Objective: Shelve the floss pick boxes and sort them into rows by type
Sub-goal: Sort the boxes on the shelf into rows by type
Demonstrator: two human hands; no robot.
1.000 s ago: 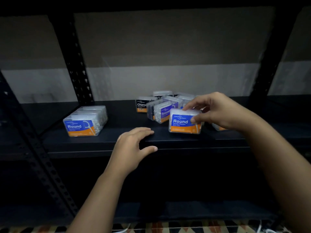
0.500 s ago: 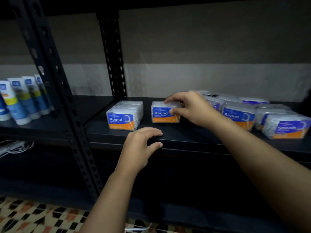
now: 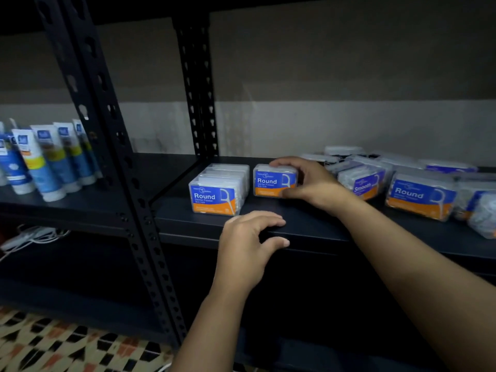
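A row of clear "Round" floss pick boxes point(image 3: 214, 198) with blue and orange labels stands at the left of the black shelf point(image 3: 308, 226). Just right of that row, my right hand point(image 3: 311, 183) grips another "Round" box point(image 3: 271, 181) that sits on the shelf, fingers over its top and thumb at its lower front corner. My left hand point(image 3: 248, 248) rests on the shelf's front edge, fingers bent over the lip, holding nothing. To the right lies a loose pile of boxes: a purple "Smooth" box point(image 3: 361, 181), another "Round" box point(image 3: 420, 197), and several more behind.
Several blue and white tubes point(image 3: 45, 159) stand on the neighbouring shelf to the left, beyond a black perforated upright point(image 3: 112, 146). A second upright point(image 3: 200, 89) rises at the back. White cables point(image 3: 32, 236) lie on the lower left shelf. Patterned floor shows at the bottom left.
My right hand carried the "Round" box leftward from the pile and set it down beside the "Round" row. The view swung left, revealing the tubes. My left hand stayed on the shelf edge.
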